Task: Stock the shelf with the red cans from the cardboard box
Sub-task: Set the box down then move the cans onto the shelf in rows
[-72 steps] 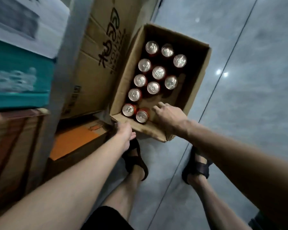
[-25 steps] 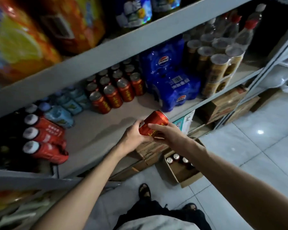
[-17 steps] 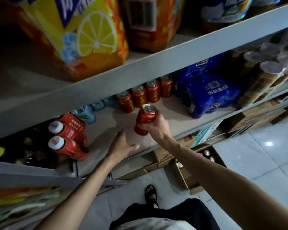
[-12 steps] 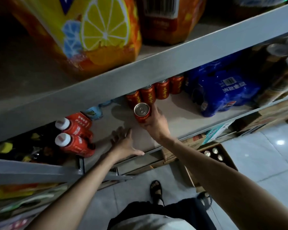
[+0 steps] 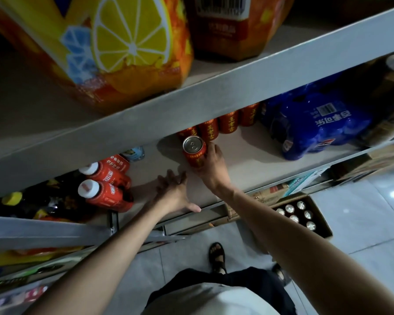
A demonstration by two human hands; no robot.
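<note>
My right hand (image 5: 212,164) grips a red can (image 5: 194,151) that stands upright on the beige shelf (image 5: 248,160), just in front of a row of red cans (image 5: 221,125) partly hidden under the shelf above. My left hand (image 5: 174,193) lies flat and open on the shelf's front part, thumb at the edge, a little left of the can. On the floor at the lower right sits the cardboard box (image 5: 321,220) with several silver-topped cans in it.
Red bottles with white caps (image 5: 105,189) lie at the shelf's left. A blue shrink-wrapped pack (image 5: 316,126) stands to the right of the cans. Orange lemon-print packs (image 5: 114,46) fill the grey upper shelf (image 5: 214,96). My sandalled foot (image 5: 217,256) stands on the tiled floor.
My right hand carried the can from the box up to the shelf and set it down before the row. My left hand let go of it and came to rest on the shelf.
</note>
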